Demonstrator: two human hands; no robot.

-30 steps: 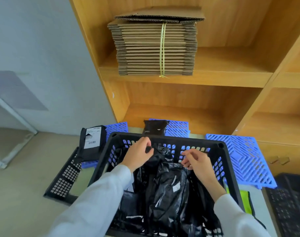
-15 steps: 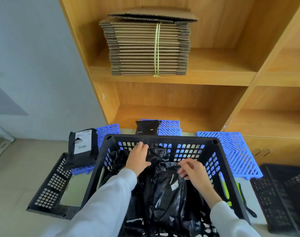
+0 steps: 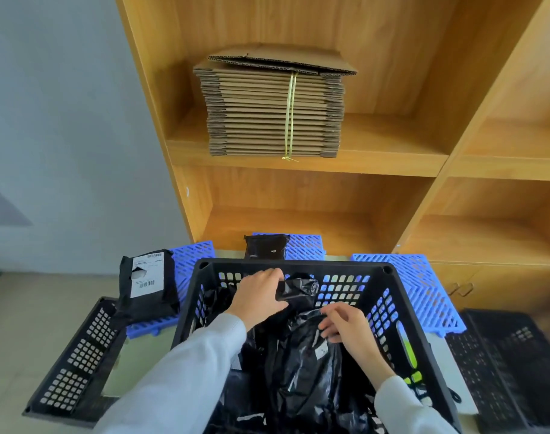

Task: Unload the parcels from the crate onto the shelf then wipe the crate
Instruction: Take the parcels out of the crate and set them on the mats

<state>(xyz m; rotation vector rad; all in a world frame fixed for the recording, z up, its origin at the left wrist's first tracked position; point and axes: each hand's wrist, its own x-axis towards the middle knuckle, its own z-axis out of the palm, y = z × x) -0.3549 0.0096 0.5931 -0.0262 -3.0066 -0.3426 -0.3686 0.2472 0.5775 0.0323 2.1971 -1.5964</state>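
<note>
A black slatted crate [image 3: 292, 265] stands in front of me, filled with several black plastic parcels [image 3: 301, 364]. My left hand [image 3: 261, 296] grips a small black parcel [image 3: 298, 291] near the crate's far wall, lifted a little above the pile. My right hand [image 3: 348, 327] pinches the top of a larger black parcel in the middle of the crate. The wooden shelf [image 3: 298, 227] rises behind the crate. One black parcel [image 3: 265, 249] stands at the lower shelf's front edge. Another parcel with a white label [image 3: 146, 281] leans at the left.
A tied stack of flat cardboard [image 3: 273, 114] fills the upper shelf. Blue plastic grids [image 3: 417, 283] lie behind and right of the crate. Folded black crate panels lie at the left [image 3: 76, 361] and right [image 3: 505, 364]. A yellow-green item [image 3: 411, 374] sits against the crate's right wall.
My left hand has closed on the small parcel and raised it slightly. My right hand has shifted onto the larger parcel. The view has tilted up toward the shelf.
</note>
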